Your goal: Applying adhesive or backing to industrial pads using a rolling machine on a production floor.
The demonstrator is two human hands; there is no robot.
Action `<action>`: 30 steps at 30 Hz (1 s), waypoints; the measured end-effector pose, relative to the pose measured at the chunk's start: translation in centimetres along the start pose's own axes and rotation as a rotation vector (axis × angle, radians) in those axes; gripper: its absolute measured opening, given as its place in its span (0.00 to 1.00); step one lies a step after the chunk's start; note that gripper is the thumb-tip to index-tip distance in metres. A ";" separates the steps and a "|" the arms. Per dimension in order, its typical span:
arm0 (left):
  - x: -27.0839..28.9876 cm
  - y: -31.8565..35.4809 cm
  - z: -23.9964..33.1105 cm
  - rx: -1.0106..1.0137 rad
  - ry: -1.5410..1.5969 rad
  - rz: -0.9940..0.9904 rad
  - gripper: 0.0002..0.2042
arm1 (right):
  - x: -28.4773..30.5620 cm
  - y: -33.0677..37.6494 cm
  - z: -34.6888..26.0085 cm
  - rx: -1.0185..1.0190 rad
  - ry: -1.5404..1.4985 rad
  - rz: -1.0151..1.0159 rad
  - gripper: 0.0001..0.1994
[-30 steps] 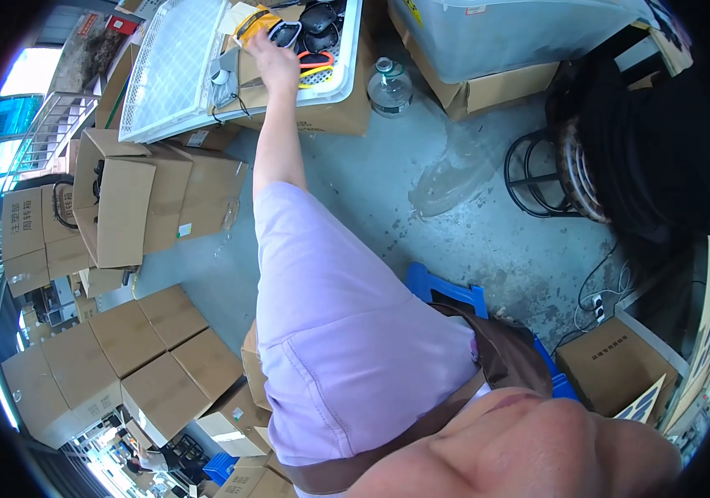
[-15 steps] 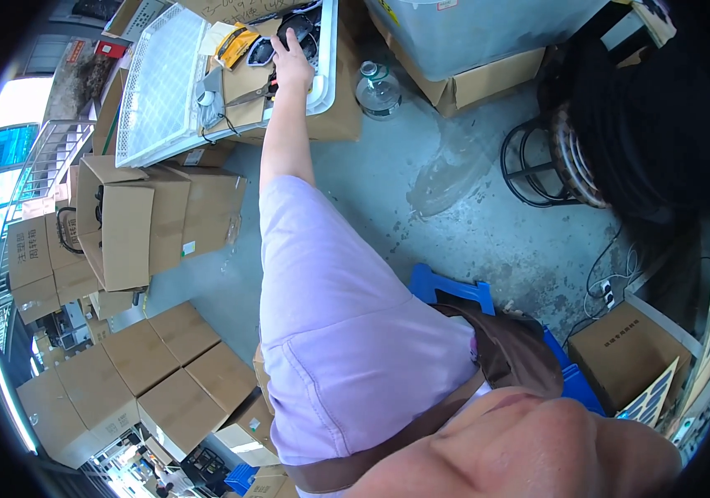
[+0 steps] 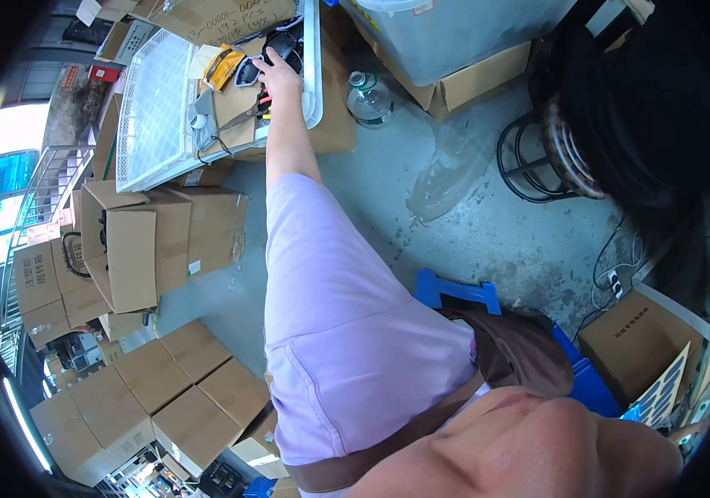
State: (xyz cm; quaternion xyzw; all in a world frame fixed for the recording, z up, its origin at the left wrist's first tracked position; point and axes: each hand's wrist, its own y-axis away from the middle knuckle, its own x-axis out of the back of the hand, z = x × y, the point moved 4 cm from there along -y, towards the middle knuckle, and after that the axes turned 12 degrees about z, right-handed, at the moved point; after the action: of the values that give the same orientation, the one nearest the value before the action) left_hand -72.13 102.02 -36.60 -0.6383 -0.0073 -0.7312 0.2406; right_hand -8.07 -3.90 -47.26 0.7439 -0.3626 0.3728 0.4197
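My left hand (image 3: pixel 283 80) reaches over the edge of a white plastic tray (image 3: pixel 312 87), fingers apart and a finger stretched out. Its fingertips are at or just over white-framed sunglasses (image 3: pixel 248 71); whether they touch is too small to tell. Black eyewear (image 3: pixel 288 48) lies just beyond the hand. Below the hand, a pair of scissors or pliers with dark blades (image 3: pixel 241 118) and orange-red handles points left, partly hidden by my wrist. A yellow packet (image 3: pixel 224 66) and a grey object with a white part (image 3: pixel 200 116) lie on cardboard to the left. My right hand is not visible.
A marked cardboard box (image 3: pixel 230 21) stands behind the tray. Right of it are a clear bottle (image 3: pixel 370 101) and a large translucent bin (image 3: pixel 454 41). Cardboard boxes (image 3: pixel 164 365) fill the left. A blue stool (image 3: pixel 457 292) and a black metal-framed stool (image 3: pixel 533 162) stand on the floor.
The view has shifted slightly. My left hand has moved off the black eyewear toward the white-framed sunglasses, its fingers less spread. The scissors' orange-red handles show more.
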 end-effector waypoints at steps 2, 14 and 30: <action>0.1 0.1 0.2 0.010 -0.005 -0.007 0.41 | -0.1 0.4 -0.3 -0.085 0.012 -0.006 0.20; 3.9 0.2 -3.7 -0.024 0.098 0.233 0.44 | -0.4 -2.2 1.3 -0.248 0.047 -0.033 0.20; 19.2 6.9 5.5 0.104 1.808 -0.196 0.41 | 0.9 -0.8 -15.2 0.114 0.084 0.400 0.18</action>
State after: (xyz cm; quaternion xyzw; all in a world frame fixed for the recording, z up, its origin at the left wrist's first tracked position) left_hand -65.84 91.15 -19.63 0.1937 0.0973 -0.9688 0.1199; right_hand -10.73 9.86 -41.12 0.6633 -0.4636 0.4992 0.3096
